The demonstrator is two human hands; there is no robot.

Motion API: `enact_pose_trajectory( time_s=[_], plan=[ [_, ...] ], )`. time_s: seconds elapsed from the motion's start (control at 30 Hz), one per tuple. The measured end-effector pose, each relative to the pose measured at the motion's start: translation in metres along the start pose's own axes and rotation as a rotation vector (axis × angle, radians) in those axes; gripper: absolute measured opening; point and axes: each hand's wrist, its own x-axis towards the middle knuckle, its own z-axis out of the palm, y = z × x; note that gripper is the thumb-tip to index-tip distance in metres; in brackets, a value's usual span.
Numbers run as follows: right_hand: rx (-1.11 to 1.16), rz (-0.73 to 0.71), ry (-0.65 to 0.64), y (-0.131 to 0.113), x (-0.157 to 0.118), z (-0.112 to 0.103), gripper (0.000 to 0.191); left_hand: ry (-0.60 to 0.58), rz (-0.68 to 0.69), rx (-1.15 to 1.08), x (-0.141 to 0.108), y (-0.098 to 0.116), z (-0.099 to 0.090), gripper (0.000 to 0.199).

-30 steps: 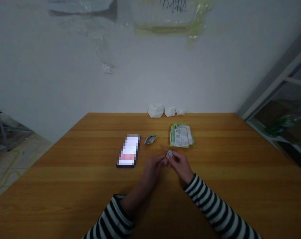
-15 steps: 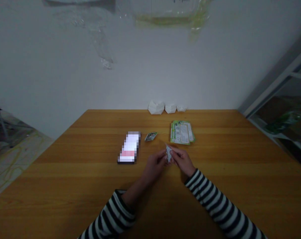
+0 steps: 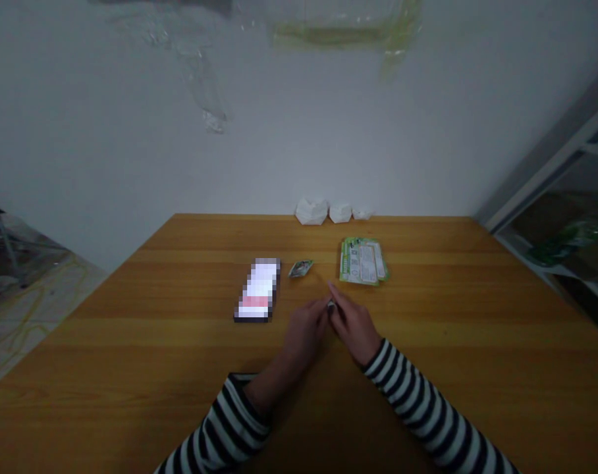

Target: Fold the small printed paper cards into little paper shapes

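Note:
My left hand [image 3: 303, 331] and my right hand [image 3: 354, 327] meet over the middle of the table, fingertips pinched together. Between them is a small folded piece of paper [image 3: 332, 304], mostly hidden by the fingers; only a pale edge shows. Just beyond my left hand lies a small folded card [image 3: 300, 268] with a green and dark print. Past my right hand sits a stack of printed cards [image 3: 363, 261] with green and yellow borders and pale text panels.
A phone [image 3: 258, 289] with a lit, blurred screen lies left of the hands. Along the back edge by the wall stand three folded white paper pieces [image 3: 311, 212] of decreasing size. The wooden table [image 3: 131, 316] borders a shelf unit [image 3: 566, 263] on the right.
The paper's pale printed face showed between the hands before; now the fingers cover nearly all of it. My right fingers have closed in and shifted slightly left. The view has tilted slightly.

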Motion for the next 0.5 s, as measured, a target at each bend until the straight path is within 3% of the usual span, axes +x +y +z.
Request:
enact_pose_trajectory(
  time_s=[0.17,0.3,0.4,0.5],
  plan=[
    [0.154,0.005,0.191,0.003,-0.002,0.002,0.029,0.047,-0.109,-0.445,0.001,0.008,0.0,0.037],
    [0.227,0.048,0.358,0.008,0.001,0.001,0.017,-0.033,-0.267,-0.804,0.004,0.016,-0.002,0.053],
    [0.183,-0.011,0.361,0.006,0.003,0.0,0.014,-0.021,-0.37,-0.915,0.006,0.015,0.0,0.057],
    [0.156,-0.064,0.274,0.003,0.004,-0.002,0.014,-0.009,-0.404,-0.805,0.009,0.007,0.0,0.042]
  ],
)
